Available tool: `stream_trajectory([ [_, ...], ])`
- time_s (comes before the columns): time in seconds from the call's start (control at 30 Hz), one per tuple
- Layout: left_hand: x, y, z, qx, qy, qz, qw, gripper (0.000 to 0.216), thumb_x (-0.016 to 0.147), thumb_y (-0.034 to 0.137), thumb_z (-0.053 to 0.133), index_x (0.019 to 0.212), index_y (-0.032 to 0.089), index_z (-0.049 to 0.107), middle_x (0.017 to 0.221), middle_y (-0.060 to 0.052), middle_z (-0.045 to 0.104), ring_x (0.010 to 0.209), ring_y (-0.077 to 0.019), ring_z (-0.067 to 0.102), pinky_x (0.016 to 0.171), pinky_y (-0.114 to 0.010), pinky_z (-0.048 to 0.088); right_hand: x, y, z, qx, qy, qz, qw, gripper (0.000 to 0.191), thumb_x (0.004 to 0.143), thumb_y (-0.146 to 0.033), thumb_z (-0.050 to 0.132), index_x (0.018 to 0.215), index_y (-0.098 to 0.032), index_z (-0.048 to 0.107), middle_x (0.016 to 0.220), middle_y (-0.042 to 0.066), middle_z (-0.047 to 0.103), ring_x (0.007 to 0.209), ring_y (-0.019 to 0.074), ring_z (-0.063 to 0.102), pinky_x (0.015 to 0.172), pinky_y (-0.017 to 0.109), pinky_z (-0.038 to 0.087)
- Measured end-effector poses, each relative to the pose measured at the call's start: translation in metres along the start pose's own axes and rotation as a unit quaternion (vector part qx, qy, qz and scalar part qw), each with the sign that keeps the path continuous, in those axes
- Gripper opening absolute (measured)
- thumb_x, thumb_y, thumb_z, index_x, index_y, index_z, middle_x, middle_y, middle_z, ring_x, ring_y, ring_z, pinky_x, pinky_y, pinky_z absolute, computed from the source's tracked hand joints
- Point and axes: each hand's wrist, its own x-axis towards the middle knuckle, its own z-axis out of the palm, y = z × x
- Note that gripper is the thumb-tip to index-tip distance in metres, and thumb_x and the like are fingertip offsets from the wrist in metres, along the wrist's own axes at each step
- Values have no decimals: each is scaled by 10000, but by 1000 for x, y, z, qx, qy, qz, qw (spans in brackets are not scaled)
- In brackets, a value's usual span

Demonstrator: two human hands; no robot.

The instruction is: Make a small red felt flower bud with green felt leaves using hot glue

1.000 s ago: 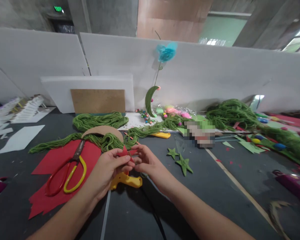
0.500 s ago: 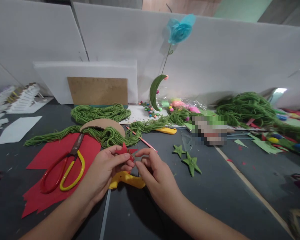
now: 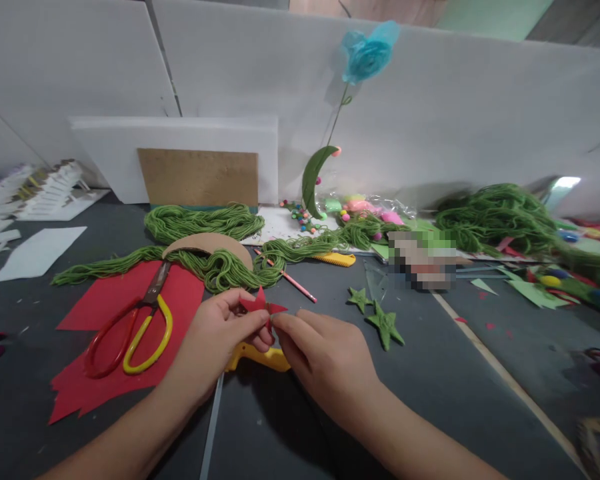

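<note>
My left hand (image 3: 219,341) pinches a small red felt star (image 3: 260,305) between thumb and fingers, just above the dark tabletop. My right hand (image 3: 325,357) meets it from the right, its fingertips pressed together on the star's lower right edge. A yellow glue gun (image 3: 260,359) lies on the table directly beneath both hands, partly hidden by them. Two green felt stars (image 3: 377,317) lie to the right of my hands.
Red-and-yellow scissors (image 3: 135,327) rest on a red felt sheet (image 3: 105,313) at left. Green yarn bundles (image 3: 215,263) drape over a cardboard arc (image 3: 207,243). A pink pencil (image 3: 293,280), a yellow comb (image 3: 335,259), white foam boards (image 3: 175,160) and a blue paper flower (image 3: 370,57) stand behind.
The view has tipped down and steadied. My right hand has closed in from an open curl onto the star's edge; the left hand has kept hold of the star and turned it slightly.
</note>
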Motion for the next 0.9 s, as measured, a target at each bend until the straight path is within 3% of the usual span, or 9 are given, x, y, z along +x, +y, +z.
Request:
stream_trajectory([
  [0.27,-7,5,7,99,18,-14,995,98,633,180,625,634,173,527,397,61,558,379,-81,509,418,-169,415,3,0,-11,-32,-17,-69,997,224,864,-160,420,720,-156,592,568,-12,493,482,110,389,484,241,239],
  [0.5,-10,6,5,92,-47,-56,993,83,668,188,606,641,171,530,394,62,537,362,-69,487,371,-145,379,8,8,-22,21,-7,-39,999,172,850,-178,476,719,-157,585,578,-16,495,508,91,413,489,210,264],
  [0.67,-9,3,2,53,-90,-57,993,110,690,183,613,615,160,536,441,56,526,367,-46,453,360,-131,336,15,11,-30,161,-73,62,982,83,807,-184,563,741,-161,609,627,-22,556,536,76,458,513,185,321],
  [0.9,-10,1,-1,53,-122,-43,990,72,713,166,614,664,156,562,478,61,527,374,-30,442,371,-122,316,19,15,-31,367,-167,258,878,107,752,-208,571,701,-152,647,576,-27,542,520,82,416,477,198,318],
])
